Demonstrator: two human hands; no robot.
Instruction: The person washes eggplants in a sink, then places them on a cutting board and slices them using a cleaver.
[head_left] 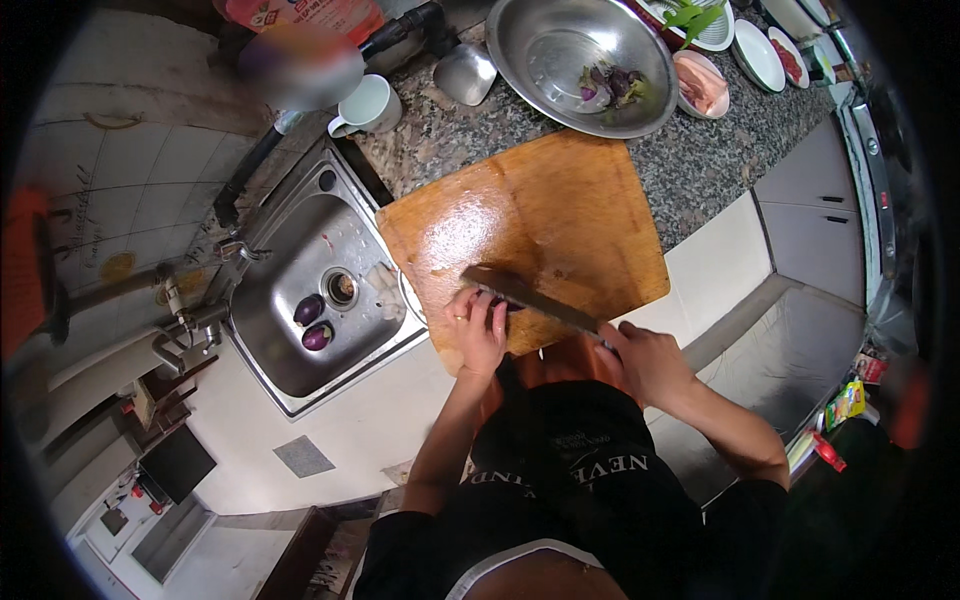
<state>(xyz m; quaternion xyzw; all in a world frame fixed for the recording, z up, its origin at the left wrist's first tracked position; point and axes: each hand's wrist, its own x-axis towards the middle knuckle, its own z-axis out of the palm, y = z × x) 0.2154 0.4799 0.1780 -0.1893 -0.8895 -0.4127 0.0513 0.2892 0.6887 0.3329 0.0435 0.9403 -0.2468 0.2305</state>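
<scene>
My right hand (648, 366) is wrapped round the handle of a broad kitchen knife (548, 306). The blade slants up and left over the near part of a wooden cutting board (590, 215). My left hand (482, 328) has its fingers bent down on a dark purple eggplant (514, 305) beside the blade. Most of that eggplant is hidden by the knife and fingers. Two small whole eggplants (317, 336) lie in the steel sink (290, 375) to the left, near the drain.
Beyond the board stands a steel bowl (530, 50) with purple-green trimmings. A bowl of raw meat (702, 85) and several small dishes sit to its right. A white mug (372, 104) and a metal scoop (465, 74) are at the back left. The board overhangs the counter's front edge.
</scene>
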